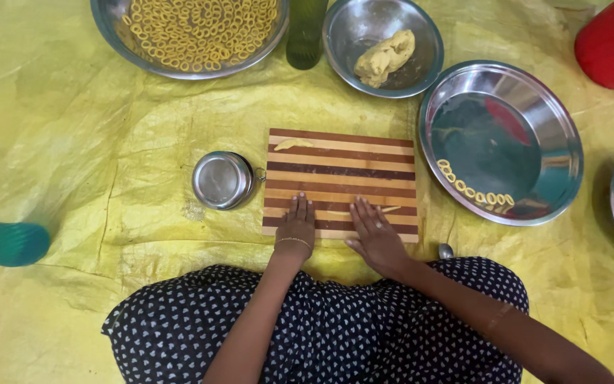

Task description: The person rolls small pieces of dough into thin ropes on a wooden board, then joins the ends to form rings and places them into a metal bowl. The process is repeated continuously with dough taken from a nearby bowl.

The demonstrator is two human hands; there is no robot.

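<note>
A striped wooden board [341, 171] lies on a yellow sheet in front of me. My left hand [297, 224] and my right hand [374, 233] press flat, fingers together, on a thin rope of yellow dough [332, 212] stretched across the board's near edge. The rope's tip shows beyond my right hand. A small piece of dough [293, 144] rests at the board's far left corner.
A steel bowl with a dough lump [385, 57] stands behind the board, beside a green bottle [305, 35]. A big bowl of dough rings [193, 32] is at far left, a steel plate [527, 107] with several rings at right, a small steel container [222, 180] left of the board.
</note>
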